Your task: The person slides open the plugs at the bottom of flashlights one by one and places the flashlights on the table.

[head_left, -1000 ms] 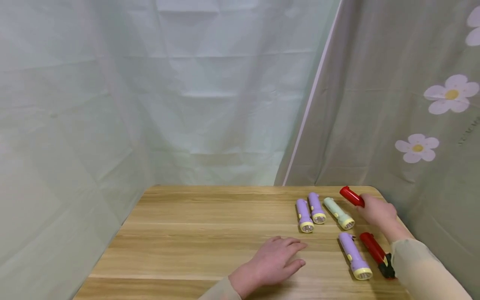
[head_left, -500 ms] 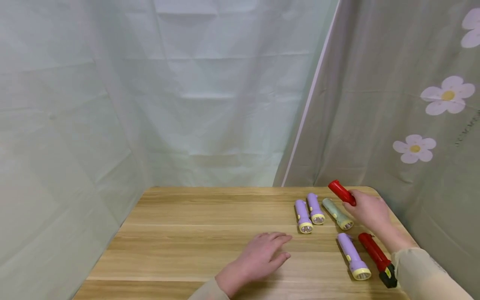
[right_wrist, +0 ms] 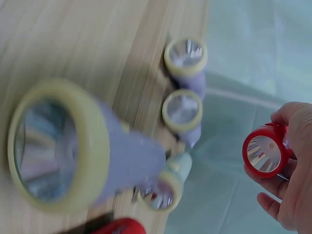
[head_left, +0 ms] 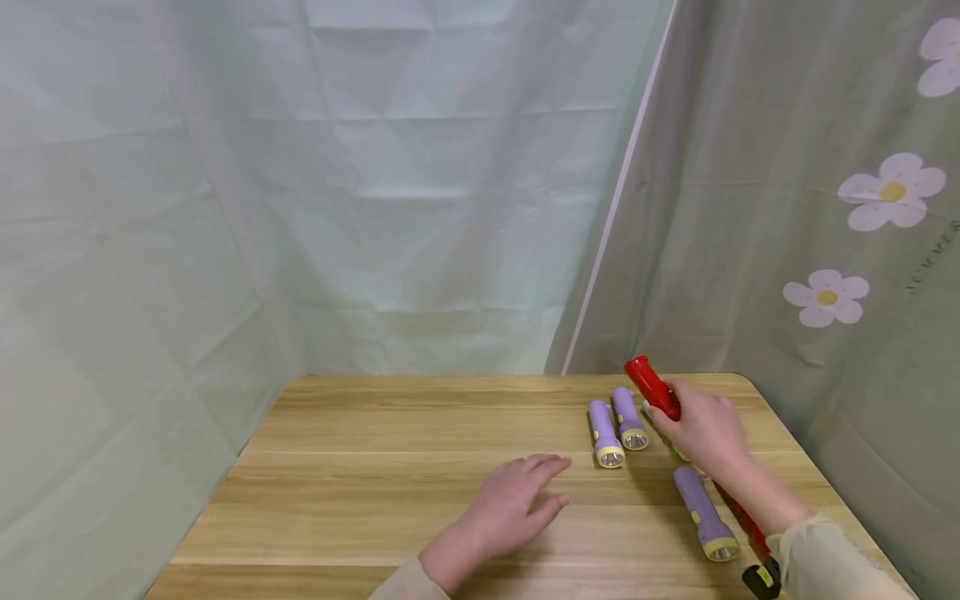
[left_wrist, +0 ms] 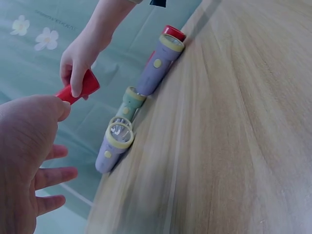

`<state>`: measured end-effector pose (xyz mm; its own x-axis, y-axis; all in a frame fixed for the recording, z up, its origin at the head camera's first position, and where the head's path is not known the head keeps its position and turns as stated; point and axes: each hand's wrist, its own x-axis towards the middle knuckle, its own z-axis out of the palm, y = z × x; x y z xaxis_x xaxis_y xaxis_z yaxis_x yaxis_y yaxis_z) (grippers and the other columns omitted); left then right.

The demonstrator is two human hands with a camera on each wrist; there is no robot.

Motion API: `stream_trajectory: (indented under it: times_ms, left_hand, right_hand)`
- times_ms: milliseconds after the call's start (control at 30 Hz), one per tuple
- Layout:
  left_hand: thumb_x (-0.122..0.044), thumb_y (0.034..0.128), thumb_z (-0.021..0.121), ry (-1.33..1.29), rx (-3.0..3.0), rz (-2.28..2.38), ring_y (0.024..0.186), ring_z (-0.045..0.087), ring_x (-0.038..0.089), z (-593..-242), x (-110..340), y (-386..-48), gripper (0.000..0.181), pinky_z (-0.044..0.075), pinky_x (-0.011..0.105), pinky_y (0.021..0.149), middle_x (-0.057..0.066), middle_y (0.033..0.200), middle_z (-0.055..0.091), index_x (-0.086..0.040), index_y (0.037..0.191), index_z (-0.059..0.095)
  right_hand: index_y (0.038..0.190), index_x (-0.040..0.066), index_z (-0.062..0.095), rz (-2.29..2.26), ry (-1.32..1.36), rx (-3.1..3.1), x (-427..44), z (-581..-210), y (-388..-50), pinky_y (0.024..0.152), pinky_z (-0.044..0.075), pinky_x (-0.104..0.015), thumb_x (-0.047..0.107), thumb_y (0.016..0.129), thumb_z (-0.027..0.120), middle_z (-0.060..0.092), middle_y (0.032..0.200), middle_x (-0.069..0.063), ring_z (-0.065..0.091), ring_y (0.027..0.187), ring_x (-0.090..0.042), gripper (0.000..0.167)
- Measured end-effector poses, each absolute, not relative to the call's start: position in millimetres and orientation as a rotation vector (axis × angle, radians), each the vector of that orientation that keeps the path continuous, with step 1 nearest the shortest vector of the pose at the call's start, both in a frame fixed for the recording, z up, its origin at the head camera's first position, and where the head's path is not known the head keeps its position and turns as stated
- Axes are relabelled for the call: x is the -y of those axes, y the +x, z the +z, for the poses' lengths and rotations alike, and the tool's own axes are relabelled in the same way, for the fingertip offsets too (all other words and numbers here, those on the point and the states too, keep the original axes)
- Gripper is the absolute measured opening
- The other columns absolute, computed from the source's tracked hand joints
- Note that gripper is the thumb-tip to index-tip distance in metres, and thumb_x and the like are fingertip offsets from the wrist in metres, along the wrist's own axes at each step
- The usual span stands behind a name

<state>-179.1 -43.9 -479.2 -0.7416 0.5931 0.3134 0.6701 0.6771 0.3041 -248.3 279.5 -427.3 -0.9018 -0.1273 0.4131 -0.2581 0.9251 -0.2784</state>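
Note:
My right hand (head_left: 705,427) grips a red flashlight (head_left: 649,385) and holds it up over the far right of the table. In the right wrist view its round lens (right_wrist: 263,154) faces the camera. Below that hand lies a pale green flashlight (left_wrist: 129,104), mostly hidden in the head view. Two purple flashlights (head_left: 604,433) lie side by side to its left. A third purple flashlight (head_left: 705,515) lies nearer the front, beside a red flashlight with a black head (head_left: 762,575), partly covered by my right forearm. My left hand (head_left: 504,510) hovers low over the table, fingers spread, holding nothing.
The wooden table (head_left: 360,467) has its far edge against a pale hanging curtain (head_left: 435,208). A grey curtain with flowers (head_left: 750,208) hangs along the right side. All the lying flashlights are on the table's right part.
My right hand has carried the red flashlight leftward from the far right corner, now covering much of the green flashlight. My left hand has drawn back slightly to the left.

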Motion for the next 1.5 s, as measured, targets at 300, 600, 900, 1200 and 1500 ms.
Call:
stream_trajectory:
  times_ms: [300, 600, 900, 1200, 1500]
  left_hand:
    - [-0.042, 0.1057, 0.053, -0.973, 2.660, -0.687, 0.132, 0.055, 0.020, -475, 49, -182, 0.053, 0.045, 0.044, 0.108, 0.000, 0.148, 0.055, -0.019, 0.153, 0.046]
    - [-0.037, 0.1043, 0.057, -0.854, 2.646, -0.847, 0.129, 0.057, 0.020, -472, 51, -183, 0.052, 0.047, 0.046, 0.105, 0.001, 0.145, 0.058, -0.020, 0.153, 0.048]
    - [-0.034, 0.1045, 0.058, -0.724, 2.577, -1.092, 0.121, 0.061, 0.015, -469, 50, -185, 0.052, 0.053, 0.045, 0.097, -0.005, 0.140, 0.061, -0.021, 0.154, 0.046]
    - [-0.038, 0.1046, 0.058, -0.585, 2.497, -1.324, 0.121, 0.060, 0.012, -464, 50, -186, 0.052, 0.053, 0.047, 0.095, -0.009, 0.135, 0.063, -0.025, 0.154, 0.045]
    - [-0.039, 0.1033, 0.061, -0.526, 2.417, -1.563, 0.118, 0.062, 0.013, -460, 44, -186, 0.056, 0.054, 0.043, 0.096, -0.009, 0.134, 0.061, -0.032, 0.155, 0.040]
  right_hand:
    - [0.124, 0.002, 0.063, 0.545, 0.301, 2.637, -253, -430, -231, 0.058, 0.040, -0.037, 0.025, 0.087, 0.073, 0.070, 0.084, -0.005, 0.054, 0.065, -0.023, 0.046]
    - [0.127, 0.004, 0.062, 0.642, 0.318, 2.606, -232, -437, -218, 0.055, 0.042, -0.033, 0.024, 0.085, 0.077, 0.072, 0.088, -0.005, 0.054, 0.064, -0.018, 0.049]
    - [0.133, 0.008, 0.062, 0.646, 0.380, 2.611, -217, -443, -207, 0.059, 0.048, -0.034, 0.024, 0.084, 0.081, 0.072, 0.090, -0.003, 0.059, 0.068, -0.016, 0.055]
    - [0.124, 0.011, 0.067, 0.623, 0.434, 2.574, -199, -447, -199, 0.064, 0.049, -0.038, 0.027, 0.082, 0.084, 0.072, 0.088, 0.002, 0.060, 0.070, -0.015, 0.048]
    - [0.120, 0.010, 0.066, 0.591, 0.455, 2.519, -177, -454, -192, 0.077, 0.049, -0.044, 0.029, 0.077, 0.087, 0.072, 0.088, 0.000, 0.061, 0.070, -0.014, 0.051]
